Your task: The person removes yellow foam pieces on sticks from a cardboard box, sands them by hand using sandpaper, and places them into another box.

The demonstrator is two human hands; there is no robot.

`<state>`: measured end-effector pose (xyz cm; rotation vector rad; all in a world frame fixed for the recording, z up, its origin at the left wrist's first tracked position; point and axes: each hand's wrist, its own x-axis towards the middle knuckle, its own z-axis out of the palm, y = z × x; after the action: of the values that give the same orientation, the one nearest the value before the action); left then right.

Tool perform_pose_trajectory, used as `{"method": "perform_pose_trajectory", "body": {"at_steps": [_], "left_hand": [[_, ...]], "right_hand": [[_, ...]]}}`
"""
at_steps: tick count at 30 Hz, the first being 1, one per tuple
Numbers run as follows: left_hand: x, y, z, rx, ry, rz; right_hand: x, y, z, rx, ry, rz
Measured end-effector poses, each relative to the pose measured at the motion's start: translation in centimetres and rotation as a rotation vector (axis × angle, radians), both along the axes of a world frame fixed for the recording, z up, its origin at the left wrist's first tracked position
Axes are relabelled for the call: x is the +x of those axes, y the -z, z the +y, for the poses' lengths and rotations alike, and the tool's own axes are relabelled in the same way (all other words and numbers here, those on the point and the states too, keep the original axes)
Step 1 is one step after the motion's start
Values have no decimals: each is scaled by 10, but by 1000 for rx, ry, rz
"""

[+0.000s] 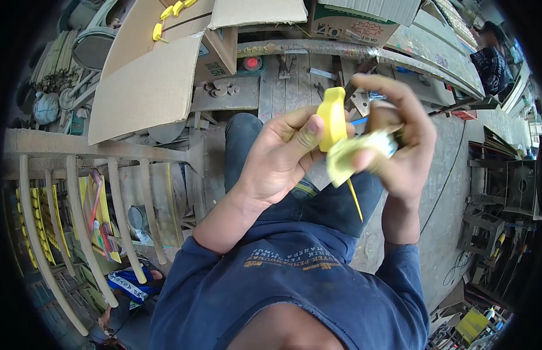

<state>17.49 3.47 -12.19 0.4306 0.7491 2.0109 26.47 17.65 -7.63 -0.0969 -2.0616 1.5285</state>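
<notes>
Between the thumb and fingers of my left hand (282, 149) is a yellow piece (333, 119) with a wavy outline, held upright above my lap. My right hand (399, 140), partly blurred, grips a crumpled pale yellow cloth (355, 156) close against the lower right side of the piece. A thin yellow stick (355, 201) points down below the cloth; its upper end is hidden. Both hands are close together in front of my knees.
An open cardboard box (145, 81) with yellow pieces (158, 31) stands at the upper left. Ahead is a low wooden bench (271, 87) with tools and round discs (221, 88). A wooden rack (102, 150) is at the left. Other people (491, 61) are at the upper right and lower left.
</notes>
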Motion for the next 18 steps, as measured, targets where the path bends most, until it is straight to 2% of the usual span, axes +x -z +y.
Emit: {"method": "perform_pose_trajectory", "body": {"at_steps": [2,4,6,11,13,17,18], "left_hand": [[-1,1,-2,9,124,8],[1,0,-2,29,129,26],[0,-1,-2,78,137,-4],[1,2,-3,66,78,-29],[-2,8,-3,99,82,2],[-5,11,-6,85,105,48],[-4,10,-6,76,94,84]], "right_hand": [[-5,-3,-7,140,2,-10],[-9,-5,-8,208,45,-13],[-14,-6,-3,122,-37,-69],[-24,-9,9,26,-44,-120],[-31,-2,20,121,116,-101],[-31,5,26,62,223,-60],[-32,6,19,-63,257,18]]}}
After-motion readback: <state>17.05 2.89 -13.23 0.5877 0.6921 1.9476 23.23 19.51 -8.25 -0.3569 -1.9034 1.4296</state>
